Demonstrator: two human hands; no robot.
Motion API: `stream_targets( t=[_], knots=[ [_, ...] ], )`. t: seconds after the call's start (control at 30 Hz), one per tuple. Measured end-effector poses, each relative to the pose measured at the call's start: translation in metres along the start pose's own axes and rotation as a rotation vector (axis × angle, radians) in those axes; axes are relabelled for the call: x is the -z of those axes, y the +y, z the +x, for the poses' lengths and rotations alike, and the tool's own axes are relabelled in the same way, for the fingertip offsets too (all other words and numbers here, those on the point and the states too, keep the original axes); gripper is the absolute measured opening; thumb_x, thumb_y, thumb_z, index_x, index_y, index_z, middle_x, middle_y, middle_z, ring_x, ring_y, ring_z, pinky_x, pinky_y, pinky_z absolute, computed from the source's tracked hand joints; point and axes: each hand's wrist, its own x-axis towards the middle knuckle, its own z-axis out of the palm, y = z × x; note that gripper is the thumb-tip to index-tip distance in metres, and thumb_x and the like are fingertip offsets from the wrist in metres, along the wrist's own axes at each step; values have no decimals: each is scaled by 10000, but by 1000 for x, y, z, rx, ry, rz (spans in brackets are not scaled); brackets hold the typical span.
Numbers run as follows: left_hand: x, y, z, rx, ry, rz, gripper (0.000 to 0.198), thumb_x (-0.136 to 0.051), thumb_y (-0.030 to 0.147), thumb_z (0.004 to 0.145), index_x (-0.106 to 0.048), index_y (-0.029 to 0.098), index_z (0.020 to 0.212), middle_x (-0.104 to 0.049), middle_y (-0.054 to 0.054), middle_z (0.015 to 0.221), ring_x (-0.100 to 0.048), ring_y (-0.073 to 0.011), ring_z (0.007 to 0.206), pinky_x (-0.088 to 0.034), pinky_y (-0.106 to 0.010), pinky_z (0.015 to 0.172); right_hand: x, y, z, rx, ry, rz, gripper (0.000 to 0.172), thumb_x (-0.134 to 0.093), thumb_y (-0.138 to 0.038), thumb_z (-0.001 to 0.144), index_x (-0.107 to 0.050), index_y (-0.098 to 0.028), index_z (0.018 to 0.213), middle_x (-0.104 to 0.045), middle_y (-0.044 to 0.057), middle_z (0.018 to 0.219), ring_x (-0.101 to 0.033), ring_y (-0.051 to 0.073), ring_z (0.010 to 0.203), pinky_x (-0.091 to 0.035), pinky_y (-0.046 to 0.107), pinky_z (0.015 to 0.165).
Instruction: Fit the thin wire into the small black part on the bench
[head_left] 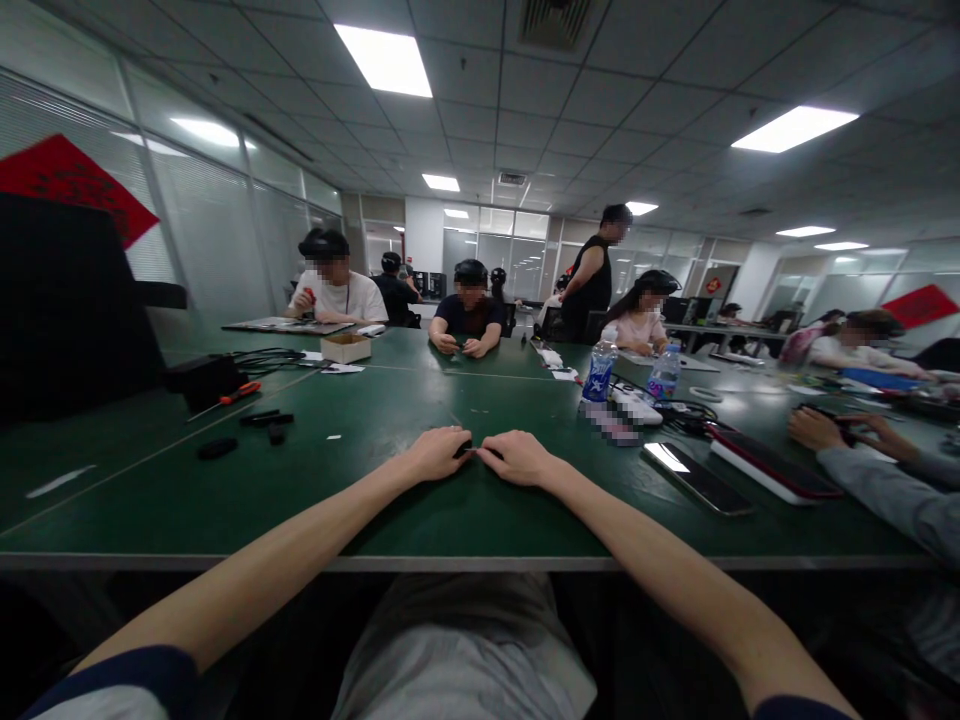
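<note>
Piece [464, 449], small and black: over green worktop [390, 518], gripped by left hand [437, 454], fingers curled closed; right hand [519, 458] just beside it, fingers bent, cannot tell whether it has hold of anything.

left hand [439, 453] curled; right hand [517, 458] curled; forearms [311, 545] angled inward

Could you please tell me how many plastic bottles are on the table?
2: the blue-labelled bottle, beyond and rightward of the right hand, and a second plastic bottle to the right of the first. Others could be hidden farther back.
</note>
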Motion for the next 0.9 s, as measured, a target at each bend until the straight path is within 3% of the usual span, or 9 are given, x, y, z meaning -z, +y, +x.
stream_targets(
  t=[0.37,0.9],
  knots=[
    [-1,-4,1,55,-7,-40,434,-297,524,888,-574,191,875,-626,-93,874,-584,-207,777,-418,-299,667,8,2,-1,-71,-27,-31,437,-273,-474,949,-631,-224,956,-669,46,944,-599,182,874,-375,247,742],
    [1,-1,0,79,-2,-63,441,-291,524,893,-576,188,896,-636,-98,903,-593,-211,811,-429,-303,689,7,9,-1,-177,-52,-31,491,-239,-510,945,-641,-228,956,-668,55,930,-599,192,848,-383,261,714]
  ],
)
